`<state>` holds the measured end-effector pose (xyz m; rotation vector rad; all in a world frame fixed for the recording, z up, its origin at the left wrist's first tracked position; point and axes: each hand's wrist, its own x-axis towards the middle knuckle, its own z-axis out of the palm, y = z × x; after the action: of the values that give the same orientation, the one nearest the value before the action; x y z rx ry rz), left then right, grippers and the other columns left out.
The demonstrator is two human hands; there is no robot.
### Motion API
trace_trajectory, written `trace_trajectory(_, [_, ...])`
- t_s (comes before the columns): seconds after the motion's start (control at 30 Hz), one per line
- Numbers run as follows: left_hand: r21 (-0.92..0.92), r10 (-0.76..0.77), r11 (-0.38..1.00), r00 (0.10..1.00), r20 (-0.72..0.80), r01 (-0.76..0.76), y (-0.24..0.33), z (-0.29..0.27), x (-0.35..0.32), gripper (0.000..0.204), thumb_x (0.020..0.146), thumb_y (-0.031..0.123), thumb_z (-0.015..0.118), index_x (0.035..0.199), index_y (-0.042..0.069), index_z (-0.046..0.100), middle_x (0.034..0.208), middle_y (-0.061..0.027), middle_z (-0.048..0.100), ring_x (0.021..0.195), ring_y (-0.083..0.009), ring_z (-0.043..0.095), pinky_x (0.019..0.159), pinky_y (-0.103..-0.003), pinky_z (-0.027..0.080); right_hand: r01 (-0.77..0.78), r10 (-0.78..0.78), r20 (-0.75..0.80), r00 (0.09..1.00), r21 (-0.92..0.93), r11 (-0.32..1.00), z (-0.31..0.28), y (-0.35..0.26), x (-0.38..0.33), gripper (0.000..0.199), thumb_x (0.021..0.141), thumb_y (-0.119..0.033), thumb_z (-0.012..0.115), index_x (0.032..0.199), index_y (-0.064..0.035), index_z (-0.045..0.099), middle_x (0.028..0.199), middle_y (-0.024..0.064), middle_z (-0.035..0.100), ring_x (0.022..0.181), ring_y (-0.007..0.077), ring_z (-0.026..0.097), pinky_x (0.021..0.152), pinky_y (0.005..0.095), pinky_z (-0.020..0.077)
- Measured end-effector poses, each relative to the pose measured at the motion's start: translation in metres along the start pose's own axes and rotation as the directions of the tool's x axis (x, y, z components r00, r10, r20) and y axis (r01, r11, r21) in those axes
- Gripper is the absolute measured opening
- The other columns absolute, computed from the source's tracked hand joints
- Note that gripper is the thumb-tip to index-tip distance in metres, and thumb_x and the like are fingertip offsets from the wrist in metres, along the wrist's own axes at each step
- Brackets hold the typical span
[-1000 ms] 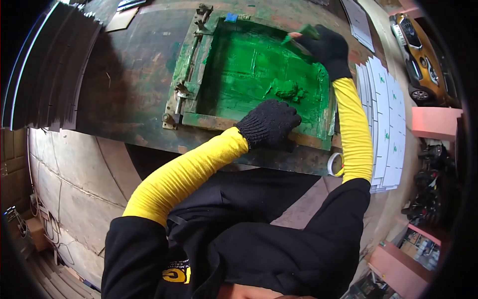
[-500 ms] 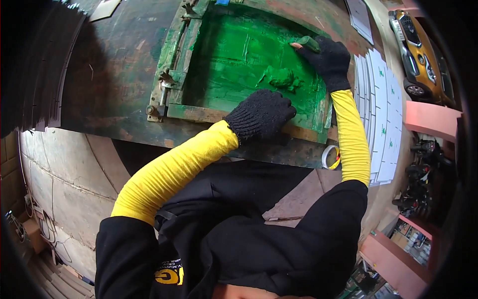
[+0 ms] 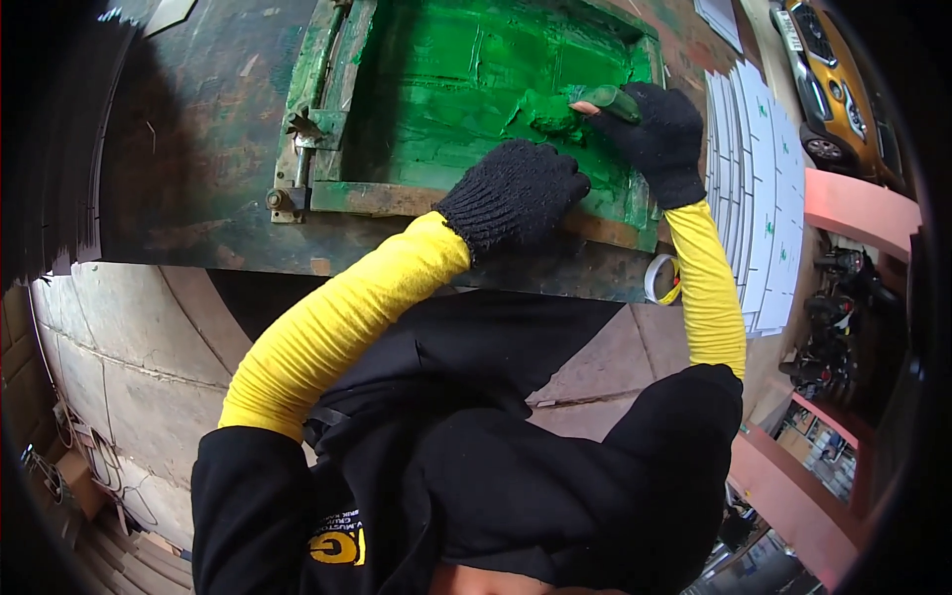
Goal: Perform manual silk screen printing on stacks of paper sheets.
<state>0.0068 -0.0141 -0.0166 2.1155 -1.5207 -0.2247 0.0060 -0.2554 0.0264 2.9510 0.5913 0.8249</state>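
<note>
A wooden screen-printing frame [image 3: 397,198] lies on the table, its mesh [image 3: 426,124] coated in wet green ink. A thick lump of green ink [image 3: 540,114] sits toward the right of the mesh. My gloved left hand [image 3: 516,193] is closed over the frame's near edge, fingertips turned down and partly hidden. At the right side, my gloved right hand [image 3: 656,139] grips a short hand tool [image 3: 617,103] smeared with green. Its rounded end shows beside my bare thumb tip, next to the ink lump; I cannot make out its working edge.
Metal hinge clamps [image 3: 307,127] hold the frame's left side. A white and yellow tape roll [image 3: 662,280] stands by the table's near edge. Stacked white printed sheets [image 3: 759,198] lie to the right. An orange car [image 3: 833,89] and motorbikes [image 3: 833,317] are beyond.
My right hand has come nearer to me over the mesh, bringing the tool beside the ink lump. My left hand stays on the near edge. The whole view has shifted slightly.
</note>
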Motion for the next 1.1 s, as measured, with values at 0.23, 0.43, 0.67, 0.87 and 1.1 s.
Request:
trace_trajectory(0.23, [-0.102, -0.029, 0.995, 0.998, -0.062, 0.022, 0.009, -0.011, -0.005, 0.041, 0.081, 0.043, 0.076, 0.102, 0.009, 0.069, 0.099, -0.015, 0.068, 0.097, -0.0352, 0.069, 0.083, -0.05, 0.053, -0.031, 0.031, 0.037, 0.999, -0.006, 1.0, -0.004, 0.005, 0.006, 0.049, 0.08, -0.063, 0.079, 0.075, -0.0154, 0.069, 0.067, 0.0088, 0.063, 0.061, 0.0319, 0.064, 0.055, 0.0427, 0.0476])
trace_trajectory(0.43, [-0.065, -0.036, 0.997, 0.999, 0.036, 0.038, 0.01, -0.019, -0.003, 0.059, 0.077, 0.058, 0.078, 0.11, 0.01, 0.069, 0.106, -0.0142, 0.067, 0.102, -0.0359, 0.066, 0.087, -0.05, 0.052, -0.402, 0.401, 0.031, 0.915, 0.083, 0.912, -0.012, 0.043, 0.046, 0.059, 0.078, -0.073, 0.074, 0.079, -0.0143, 0.073, 0.07, 0.011, 0.067, 0.065, 0.0337, 0.068, 0.056, 0.0421, 0.0504])
trace_trajectory(0.67, [-0.049, -0.027, 0.998, 1.0, 0.003, 0.027, 0.009, -0.015, -0.004, 0.059, 0.077, 0.058, 0.079, 0.111, 0.01, 0.069, 0.106, -0.0145, 0.067, 0.102, -0.036, 0.066, 0.087, -0.05, 0.053, -0.278, 0.302, 0.081, 0.95, -0.227, 0.933, 0.024, 0.072, 0.059, 0.06, 0.079, -0.074, 0.073, 0.083, -0.0141, 0.074, 0.076, 0.0123, 0.071, 0.07, 0.0329, 0.071, 0.061, 0.04, 0.0525])
trace_trajectory(0.87, [-0.066, -0.024, 0.997, 0.999, 0.045, 0.027, 0.01, -0.016, -0.001, 0.06, 0.078, 0.058, 0.078, 0.112, 0.01, 0.069, 0.108, -0.015, 0.066, 0.101, -0.0367, 0.066, 0.085, -0.05, 0.053, -0.138, 0.146, 0.021, 0.989, -0.231, 0.963, 0.042, 0.073, 0.056, 0.063, 0.076, -0.077, 0.073, 0.08, -0.0141, 0.073, 0.071, 0.0124, 0.069, 0.068, 0.034, 0.07, 0.059, 0.0414, 0.0521])
trace_trajectory(1.1, [-0.088, -0.023, 0.996, 0.994, -0.108, 0.014, 0.005, -0.006, -0.003, 0.044, 0.078, 0.046, 0.077, 0.101, 0.009, 0.069, 0.1, -0.0154, 0.068, 0.096, -0.0357, 0.068, 0.082, -0.05, 0.053, -0.08, 0.097, 0.099, 0.99, -0.163, 0.983, 0.005, 0.02, 0.031, 0.054, 0.078, -0.067, 0.079, 0.079, -0.0142, 0.073, 0.074, 0.0095, 0.07, 0.066, 0.0304, 0.069, 0.057, 0.0399, 0.051])
